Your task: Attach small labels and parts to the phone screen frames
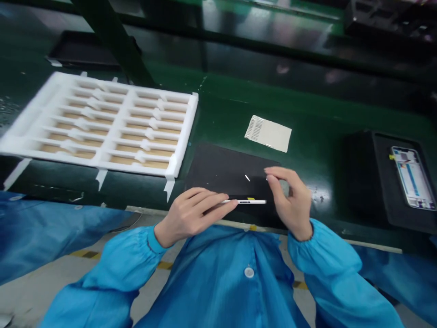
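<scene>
My left hand grips a thin phone-like device, turned edge-on so that its silver side faces me. A small yellow tab stands up from its far edge. My right hand is raised to the right of the device, apart from it. Its thumb and forefinger are pinched, and whatever may be between them is too small to make out. Beneath both hands lies a black mat. One short white strip rests on the mat, just beyond the device.
A white foam tray with slotted compartments is taped down at the left. Beyond the mat lies a pale card with barcode-like labels. At the right, a black box carries an opened phone. Blue sleeves of other people show at both sides.
</scene>
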Motion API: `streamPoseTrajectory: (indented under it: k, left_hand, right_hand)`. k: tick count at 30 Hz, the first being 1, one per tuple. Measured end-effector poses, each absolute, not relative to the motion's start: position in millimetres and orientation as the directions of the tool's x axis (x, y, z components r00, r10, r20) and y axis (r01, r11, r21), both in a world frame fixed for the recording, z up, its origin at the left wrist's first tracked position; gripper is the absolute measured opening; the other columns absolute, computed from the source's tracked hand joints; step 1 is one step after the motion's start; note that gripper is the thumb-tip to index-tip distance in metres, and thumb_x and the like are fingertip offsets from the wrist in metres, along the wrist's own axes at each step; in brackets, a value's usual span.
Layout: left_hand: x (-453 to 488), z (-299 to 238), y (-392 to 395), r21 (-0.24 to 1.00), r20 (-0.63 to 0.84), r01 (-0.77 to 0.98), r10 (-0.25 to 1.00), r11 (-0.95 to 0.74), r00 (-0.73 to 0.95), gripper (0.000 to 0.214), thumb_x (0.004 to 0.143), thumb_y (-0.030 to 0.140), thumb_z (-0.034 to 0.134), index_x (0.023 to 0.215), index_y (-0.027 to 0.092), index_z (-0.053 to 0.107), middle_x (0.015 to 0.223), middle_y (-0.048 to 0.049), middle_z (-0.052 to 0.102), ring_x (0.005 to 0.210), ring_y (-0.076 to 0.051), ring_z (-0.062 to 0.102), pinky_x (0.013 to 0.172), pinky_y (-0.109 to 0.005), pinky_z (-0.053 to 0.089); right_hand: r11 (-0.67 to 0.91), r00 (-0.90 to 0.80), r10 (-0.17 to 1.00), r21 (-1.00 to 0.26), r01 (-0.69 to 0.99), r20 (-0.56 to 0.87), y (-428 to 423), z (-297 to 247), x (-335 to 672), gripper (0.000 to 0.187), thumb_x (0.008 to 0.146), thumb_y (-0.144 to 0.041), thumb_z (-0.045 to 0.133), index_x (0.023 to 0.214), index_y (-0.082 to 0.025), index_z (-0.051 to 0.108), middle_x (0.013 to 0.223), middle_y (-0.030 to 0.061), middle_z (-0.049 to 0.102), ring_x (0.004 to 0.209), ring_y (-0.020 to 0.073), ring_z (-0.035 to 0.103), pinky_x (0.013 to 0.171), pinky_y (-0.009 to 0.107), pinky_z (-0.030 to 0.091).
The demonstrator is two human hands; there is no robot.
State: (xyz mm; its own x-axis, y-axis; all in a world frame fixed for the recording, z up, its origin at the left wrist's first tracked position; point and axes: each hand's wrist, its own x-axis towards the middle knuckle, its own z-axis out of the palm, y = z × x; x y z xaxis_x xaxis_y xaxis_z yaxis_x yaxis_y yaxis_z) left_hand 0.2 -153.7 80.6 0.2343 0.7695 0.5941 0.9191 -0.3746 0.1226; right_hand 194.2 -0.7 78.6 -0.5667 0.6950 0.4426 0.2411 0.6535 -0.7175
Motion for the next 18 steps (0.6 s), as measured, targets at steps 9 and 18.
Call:
streamPoseTrajectory:
  k: [9, 18]
  left_hand:
    - [0, 82, -150, 0.098, 0.604, 0.91, 0.751, -0.402, 0.267, 0.019, 0.095, 0.014, 0.057, 0.111, 0.015, 0.067, 0.098, -0.006, 0.075, 0.082, -0.014, 0.071, 0.056, -0.025, 0.042]
    - [1, 87, -151, 0.055, 0.538, 0.933, 0.798, -0.356, 0.272, 0.026, 0.094, 0.008, 0.056, 0.118, 0.014, 0.064, 0.101, -0.007, 0.073, 0.085, -0.017, 0.071, 0.075, -0.031, 0.055]
  right_hand:
    - [0.683, -0.755, 0.625, -0.606, 0.407, 0.197, 18, 44, 182, 0.012, 0.091, -0.031, 0.063, 0.097, -0.021, 0.066, 0.097, 0.0073, 0.061, 0.093, 0.0245, 0.058, 0.085, 0.042, 0.048]
    - [0.797, -0.846, 0.504, -0.472, 0.378, 0.174, 28, 54, 171, 0.017, 0.099, -0.021, 0.045, 0.09, -0.019, 0.059, 0.092, 0.0091, 0.06, 0.085, 0.0235, 0.055, 0.077, 0.038, 0.045]
